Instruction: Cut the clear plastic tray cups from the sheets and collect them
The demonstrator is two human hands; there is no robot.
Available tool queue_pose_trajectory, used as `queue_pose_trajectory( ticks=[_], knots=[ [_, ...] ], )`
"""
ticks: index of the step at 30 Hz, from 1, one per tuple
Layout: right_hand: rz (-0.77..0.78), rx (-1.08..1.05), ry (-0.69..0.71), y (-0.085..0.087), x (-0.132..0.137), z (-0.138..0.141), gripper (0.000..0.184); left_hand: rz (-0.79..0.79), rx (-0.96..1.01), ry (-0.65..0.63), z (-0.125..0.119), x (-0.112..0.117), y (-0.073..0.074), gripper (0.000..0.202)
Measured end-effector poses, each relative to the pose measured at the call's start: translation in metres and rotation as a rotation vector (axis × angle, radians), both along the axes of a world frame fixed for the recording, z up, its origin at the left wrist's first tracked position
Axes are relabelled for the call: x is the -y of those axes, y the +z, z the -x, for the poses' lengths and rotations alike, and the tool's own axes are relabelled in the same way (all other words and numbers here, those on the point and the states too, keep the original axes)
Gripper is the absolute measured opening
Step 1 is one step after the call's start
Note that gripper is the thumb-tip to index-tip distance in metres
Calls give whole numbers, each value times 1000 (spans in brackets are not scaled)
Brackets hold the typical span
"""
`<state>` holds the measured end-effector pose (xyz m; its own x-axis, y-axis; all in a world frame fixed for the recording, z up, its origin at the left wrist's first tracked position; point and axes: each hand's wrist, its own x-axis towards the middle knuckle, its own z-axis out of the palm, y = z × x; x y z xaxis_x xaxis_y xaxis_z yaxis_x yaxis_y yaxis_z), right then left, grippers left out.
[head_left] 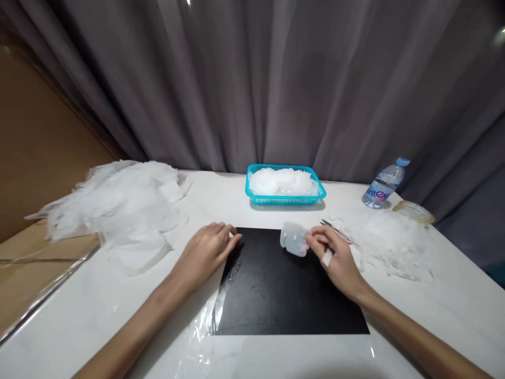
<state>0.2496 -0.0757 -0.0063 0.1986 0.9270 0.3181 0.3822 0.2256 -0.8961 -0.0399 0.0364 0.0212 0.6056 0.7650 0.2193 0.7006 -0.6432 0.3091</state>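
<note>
My right hand (330, 257) is over the far right part of a black mat (276, 295), its fingers pinched on a small translucent plastic packet (294, 239). A white strip shows on one of its fingers. My left hand (207, 250) rests at the mat's far left corner, fingers curled down on the table, with nothing visible in it. A thin clear plastic film (221, 305) lies along the mat's left edge. Metal tweezers (335, 230) lie just beyond my right hand.
A turquoise basket (285, 196) holding clear plastic pieces stands at the back centre. A big heap of white plastic bags (118, 210) covers the left side, a smaller scatter (386, 239) the right. A water bottle (383, 185) and tape roll (413, 211) sit far right. Grey curtain behind.
</note>
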Motion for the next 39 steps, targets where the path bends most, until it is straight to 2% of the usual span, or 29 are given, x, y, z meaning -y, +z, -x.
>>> queue_pose_trajectory(
  ticks=[3, 7, 10, 12, 15, 17, 21, 23, 26, 28, 29, 31, 34, 35, 37, 39],
  knots=[
    [-75, 208, -198, 23, -60, -15, 28, -202, -92, 222, 25, -24, 2, 36],
    [-80, 290, -367, 54, -145, -34, 22, -340, -142, 511, 51, -39, 5, 43],
    [-50, 359, -499, 62, -175, -43, 16, -373, -184, 701, 63, -42, 6, 47],
    [-67, 396, -587, 58, -176, -44, 18, -340, -256, 800, 68, -42, 7, 48],
    [-126, 439, -655, 40, -158, -37, 24, -276, -388, 856, 71, -40, 7, 43],
    [-163, 473, -627, 24, -138, -25, 25, -257, -415, 857, 74, -38, 8, 41],
    [-238, 561, -452, -5, -89, 10, 22, -242, -401, 866, 79, -38, 14, 38],
    [-329, 620, -321, -14, -65, 25, 19, -265, -389, 853, 79, -37, 20, 37],
    [-409, 669, -149, -20, -39, 41, 13, -388, -297, 791, 68, -28, 33, 36],
    [-404, 641, -75, -19, -30, 48, 12, -426, -131, 680, 54, -16, 39, 34],
    [-391, 609, -36, -18, -27, 51, 11, -388, -10, 585, 45, -9, 40, 32],
    [-347, 543, 63, -15, -24, 57, 16, -201, 297, 366, 24, 8, 37, 30],
    [-254, 475, 206, -9, -19, 64, 51, 331, 670, 103, -6, 33, 26, 33],
    [-220, 456, 249, -7, -18, 64, 55, 505, 754, 34, -15, 40, 22, 33],
    [-174, 403, 309, -3, -16, 62, 46, 758, 890, -54, -26, 50, 18, 35],
    [-157, 340, 327, 2, -15, 55, 38, 917, 989, -103, -31, 55, 19, 38]
  ],
)
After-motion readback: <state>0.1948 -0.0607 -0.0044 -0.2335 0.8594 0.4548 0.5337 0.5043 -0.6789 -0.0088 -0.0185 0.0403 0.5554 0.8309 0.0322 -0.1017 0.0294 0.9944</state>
